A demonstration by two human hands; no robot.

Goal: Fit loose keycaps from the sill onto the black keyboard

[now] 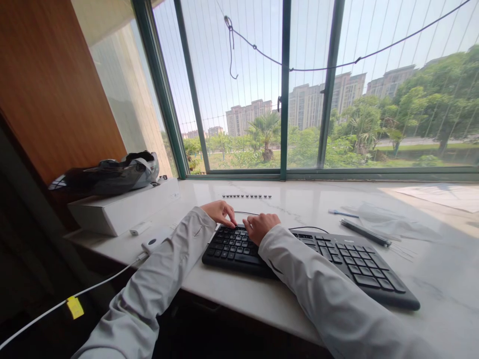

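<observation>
One black keyboard (307, 259) is laid near on the white sill (299, 204). Its far left keys are touched by the left hand (220, 212), fingers curled and pinched together; the right hand (262, 227), loosely closed, is rested just beside. One pen (364, 232) is seen right.

This is looking like a home or small office workspace set up along a wide window. A pale marble desk (299, 204) is running under tall green-framed window panes (284, 89), which are showing apartment blocks and trees outside, so the room is sitting several floors up. A black computer keyboard (337, 259) is lying on the desk, with a dark pen (364, 232) and a sheet of paper (445, 195) resting further right. A white box (123, 207) is carrying a dark bag (108, 174) at the left, and a white cable (75, 294) is trailing off the desk edge beside wood panelling (48, 85).
</observation>
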